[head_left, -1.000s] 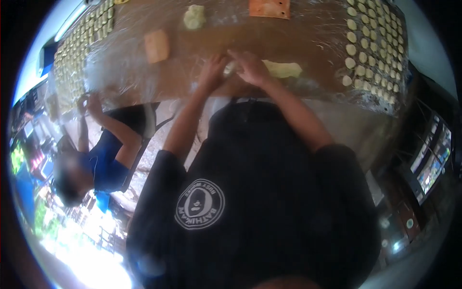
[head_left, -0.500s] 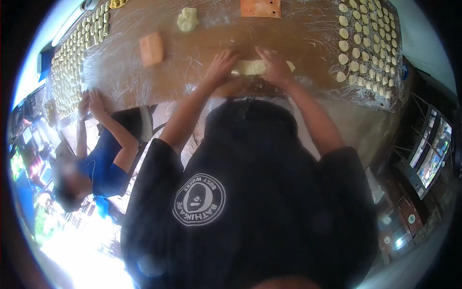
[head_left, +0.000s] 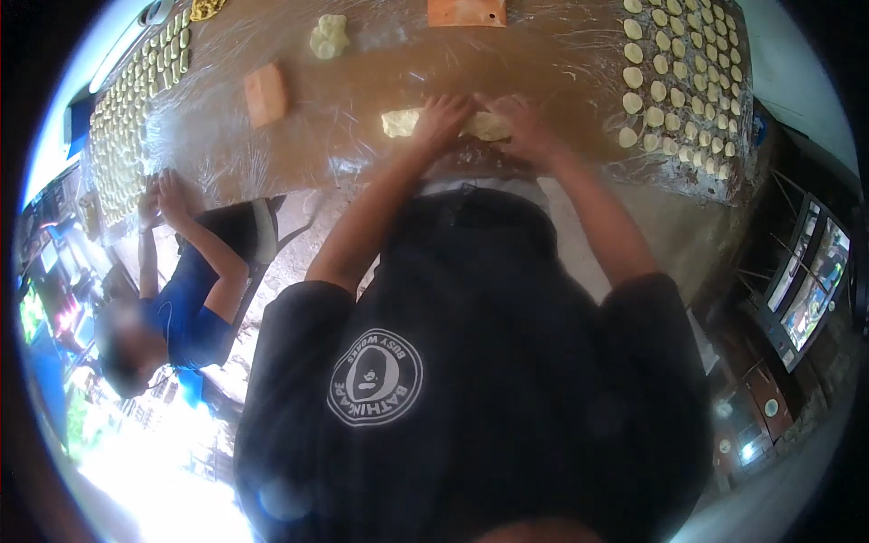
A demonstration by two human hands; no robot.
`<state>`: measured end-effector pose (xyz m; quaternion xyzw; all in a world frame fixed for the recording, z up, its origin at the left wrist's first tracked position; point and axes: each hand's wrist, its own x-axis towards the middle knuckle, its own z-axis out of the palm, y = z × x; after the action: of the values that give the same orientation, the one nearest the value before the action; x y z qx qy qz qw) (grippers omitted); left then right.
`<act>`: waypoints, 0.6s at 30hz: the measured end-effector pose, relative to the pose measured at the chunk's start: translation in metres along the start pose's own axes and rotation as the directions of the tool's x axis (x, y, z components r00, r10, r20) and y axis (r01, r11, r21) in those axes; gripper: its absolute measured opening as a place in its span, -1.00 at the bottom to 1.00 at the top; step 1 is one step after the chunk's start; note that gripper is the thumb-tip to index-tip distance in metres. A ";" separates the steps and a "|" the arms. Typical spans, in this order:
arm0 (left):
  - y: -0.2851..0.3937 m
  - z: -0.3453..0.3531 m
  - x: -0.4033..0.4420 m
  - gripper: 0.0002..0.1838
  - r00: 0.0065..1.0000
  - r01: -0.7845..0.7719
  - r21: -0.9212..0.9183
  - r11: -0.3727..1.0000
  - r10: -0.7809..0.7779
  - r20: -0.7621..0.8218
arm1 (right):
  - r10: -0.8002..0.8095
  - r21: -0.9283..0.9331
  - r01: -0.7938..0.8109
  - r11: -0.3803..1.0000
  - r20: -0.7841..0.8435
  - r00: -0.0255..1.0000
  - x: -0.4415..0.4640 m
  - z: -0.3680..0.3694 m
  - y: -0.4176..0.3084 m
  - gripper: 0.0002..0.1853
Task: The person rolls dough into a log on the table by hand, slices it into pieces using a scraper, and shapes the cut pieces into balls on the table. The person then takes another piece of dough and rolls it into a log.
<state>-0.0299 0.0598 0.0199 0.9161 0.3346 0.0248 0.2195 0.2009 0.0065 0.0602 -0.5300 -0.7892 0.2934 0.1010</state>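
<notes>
A long pale strip of dough [head_left: 399, 123] lies on the brown table in front of my body. My left hand [head_left: 444, 119] rests over the middle of the strip, fingers stretched out and pointing away from me. Over the strip's right part is my right hand [head_left: 525, 127], somewhat blurred, its fingers spread and reaching toward the left hand. Between the two hands a piece of the dough shows. Parts of the strip are hidden under both palms.
The plastic-covered table [head_left: 344, 90] holds a dough lump [head_left: 329, 37], an orange block [head_left: 265, 94] and an orange perforated piece [head_left: 467, 12]. Rows of dough discs [head_left: 677, 72] lie right, dough pieces [head_left: 127, 136] left. A co-worker [head_left: 186, 299] sits at the left edge.
From apart at the strip's two ends, my hands have come closer together. More dough now shows left of my left hand. The view has shifted slightly, and the co-worker's hands stay at the left edge.
</notes>
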 end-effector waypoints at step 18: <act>0.034 0.013 0.022 -0.17 0.999 0.009 -0.174 0.985 -0.017 -0.043 | 0.107 0.172 -0.098 0.980 -0.046 0.993 -0.041 -0.014 0.040 0.09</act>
<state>0.0100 0.0457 0.0204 0.8905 0.3418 0.0730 0.2912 0.2553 -0.0147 0.0546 -0.5671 -0.7301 0.3496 0.1521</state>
